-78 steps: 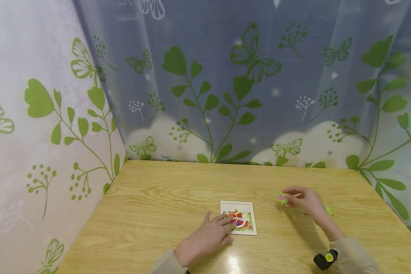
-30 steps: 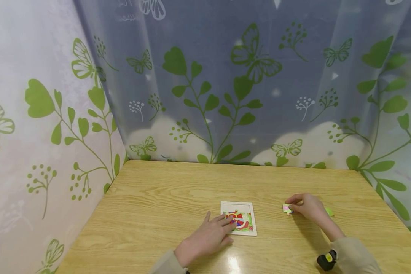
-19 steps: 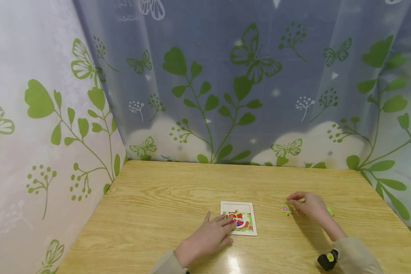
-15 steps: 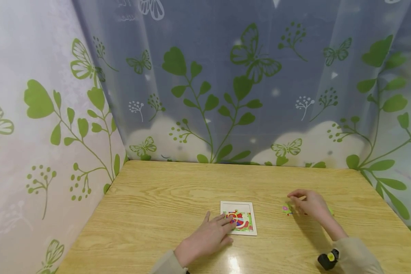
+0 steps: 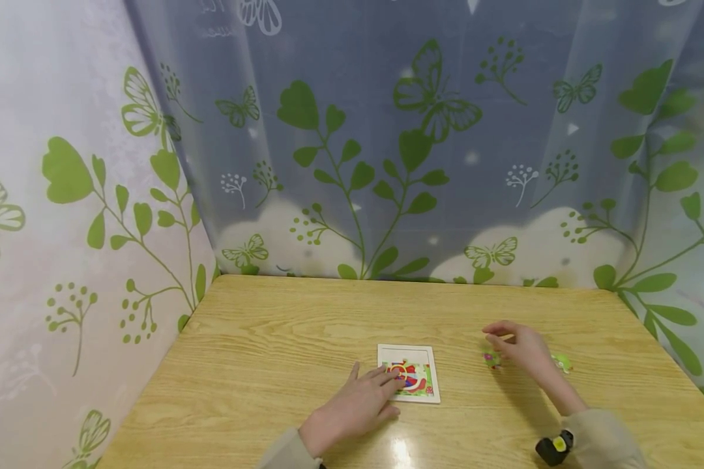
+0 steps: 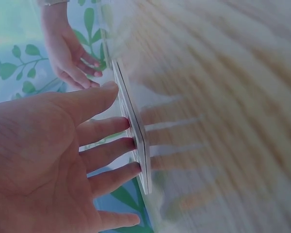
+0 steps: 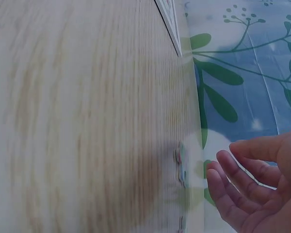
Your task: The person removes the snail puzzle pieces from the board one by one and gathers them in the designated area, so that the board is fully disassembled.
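Note:
A square puzzle board (image 5: 407, 348) with a white frame lies on the table, its lower part filled with colourful pieces and its upper part bare. The left hand (image 5: 358, 404) rests spread on it, fingertips touching the picture; the left wrist view shows these fingers (image 6: 106, 155) on the board (image 6: 144, 162). To the right, the right hand (image 5: 523, 352) hovers with relaxed, bent fingers and holds nothing visible. Just below its fingertips lies a green and pink piece (image 5: 491, 359). In the right wrist view the hand (image 7: 257, 187) is apart from the flat piece (image 7: 181, 165).
Another green piece (image 5: 562, 363) lies on the wooden table (image 5: 281, 326) right of the right wrist. Patterned curtains (image 5: 352, 163) stand behind the table and at both sides. A black device with a yellow spot (image 5: 557, 445) is on the right wrist.
The right hand has let go of the green and pink piece, which was turned over earlier, and has since risen slightly to the left. The left hand has stayed on the board.

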The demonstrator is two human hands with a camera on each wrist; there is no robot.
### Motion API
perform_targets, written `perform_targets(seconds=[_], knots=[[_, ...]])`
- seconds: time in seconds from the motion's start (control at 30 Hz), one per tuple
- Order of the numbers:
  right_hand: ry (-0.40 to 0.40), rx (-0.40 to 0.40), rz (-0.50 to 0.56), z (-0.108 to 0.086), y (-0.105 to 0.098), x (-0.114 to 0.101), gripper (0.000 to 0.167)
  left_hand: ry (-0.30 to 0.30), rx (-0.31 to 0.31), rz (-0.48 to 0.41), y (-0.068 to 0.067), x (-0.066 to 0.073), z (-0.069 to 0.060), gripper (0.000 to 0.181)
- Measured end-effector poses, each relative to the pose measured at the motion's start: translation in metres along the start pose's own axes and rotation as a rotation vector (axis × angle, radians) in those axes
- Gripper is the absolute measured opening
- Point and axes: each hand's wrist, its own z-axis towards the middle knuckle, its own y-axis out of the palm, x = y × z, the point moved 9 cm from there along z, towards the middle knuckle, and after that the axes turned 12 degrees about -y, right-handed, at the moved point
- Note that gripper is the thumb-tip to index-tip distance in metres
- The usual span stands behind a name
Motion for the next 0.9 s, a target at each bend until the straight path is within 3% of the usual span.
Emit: perform_targets(seconds=[0.9], knots=[[-0.131,-0.081,0.014,0.014,0.054,-0.058,0.013,0.021,0.005,-0.006,0.004,0.004,-0.002,0.051]])
